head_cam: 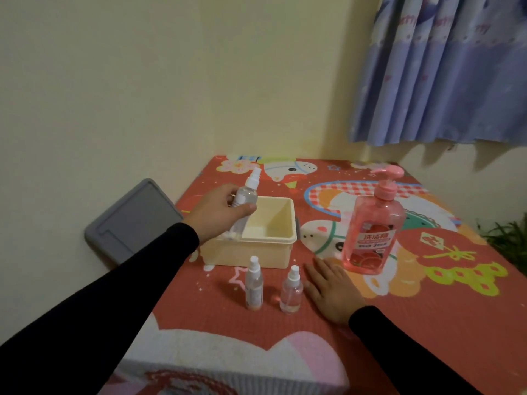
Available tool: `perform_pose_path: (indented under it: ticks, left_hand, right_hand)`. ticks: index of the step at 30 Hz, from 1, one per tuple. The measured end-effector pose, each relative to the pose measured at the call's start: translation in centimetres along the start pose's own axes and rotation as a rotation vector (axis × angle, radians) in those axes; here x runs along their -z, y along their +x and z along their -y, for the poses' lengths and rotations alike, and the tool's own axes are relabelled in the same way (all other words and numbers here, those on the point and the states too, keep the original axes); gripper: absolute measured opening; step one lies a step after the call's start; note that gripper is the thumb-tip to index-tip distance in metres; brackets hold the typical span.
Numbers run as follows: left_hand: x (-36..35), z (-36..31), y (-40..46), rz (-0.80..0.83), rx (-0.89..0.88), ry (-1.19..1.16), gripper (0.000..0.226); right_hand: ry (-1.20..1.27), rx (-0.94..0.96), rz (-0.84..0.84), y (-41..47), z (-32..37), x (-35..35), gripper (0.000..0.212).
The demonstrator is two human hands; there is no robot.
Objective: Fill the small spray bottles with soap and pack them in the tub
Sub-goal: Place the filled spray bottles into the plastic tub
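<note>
My left hand (221, 213) grips a clear small spray bottle (247, 193) with a white cap, held tilted over the left part of the cream tub (273, 240). Its lower end reaches down inside the tub. Two more small spray bottles stand upright in front of the tub: a taller one (253, 285) and a shorter one (291, 290). My right hand (332, 292) lies flat on the mat, fingers apart, just right of the shorter bottle. A big pink soap pump bottle (372, 223) stands to the right of the tub.
A red cartoon-print mat (427, 323) covers the table. A grey lid (134, 220) leans against the wall at the table's left edge. The wall is close behind, a blue curtain (445, 69) hangs at the upper right, and a green plant (510, 238) sits at the far right.
</note>
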State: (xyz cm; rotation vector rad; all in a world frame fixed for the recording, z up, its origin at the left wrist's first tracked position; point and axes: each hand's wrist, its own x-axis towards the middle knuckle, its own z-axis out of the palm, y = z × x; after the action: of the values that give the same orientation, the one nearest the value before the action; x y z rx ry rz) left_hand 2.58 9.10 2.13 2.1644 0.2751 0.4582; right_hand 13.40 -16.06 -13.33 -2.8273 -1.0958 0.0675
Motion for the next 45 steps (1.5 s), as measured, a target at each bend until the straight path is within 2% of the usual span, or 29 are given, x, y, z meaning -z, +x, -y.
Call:
perform_pose_path:
  ticks: [3,5,7,10,18,23,28,33,40,45]
  left_hand:
    - [-0.4,-0.2,1.8,0.007,0.028,-0.087,0.051]
    - [-1.0,0.0,3.2,0.003,0.055,-0.135,0.063]
    - [-1.8,0.2,4.6,0.008,0.090,-0.165,0.054]
    - [-3.0,0.5,6.7,0.018,0.153,-0.222,0.027]
    - [-5.6,1.2,10.0,0.078,0.334,-0.203,0.039]
    - [-7.3,1.6,10.9,0.179,0.391,-0.165,0.029]
    - [-8.5,2.4,11.5,0.295,0.480,-0.186,0.032]
    - [-9.2,3.1,11.7,0.332,0.538,-0.206,0.037]
    - [-9.4,3.3,12.4,0.347,0.613,-0.210,0.031]
    - [-9.5,3.2,12.6,0.433,0.681,-0.201,0.028]
  right_hand:
    - [-0.002,0.005,-0.013,0.0,0.1,-0.2,0.119]
    - [0.003,0.008,-0.017,0.0,0.0,-0.3,0.106]
    - [0.002,0.011,-0.022,0.0,0.0,-0.3,0.096]
    - [0.009,0.009,-0.009,-0.1,0.1,-0.2,0.099]
    - [-0.011,0.020,-0.017,-0.1,-0.1,-0.4,0.080]
    - [-0.013,0.017,-0.032,-0.1,-0.2,-0.4,0.071]
    - [0.008,0.009,-0.032,-0.1,-0.1,-0.4,0.067]
    - [0.014,0.006,-0.025,-0.3,0.0,-0.1,0.077]
    - [0.015,-0.001,-0.030,-0.4,0.1,0.1,0.087]
    - [0.033,0.002,-0.027,-0.2,0.2,0.1,0.092]
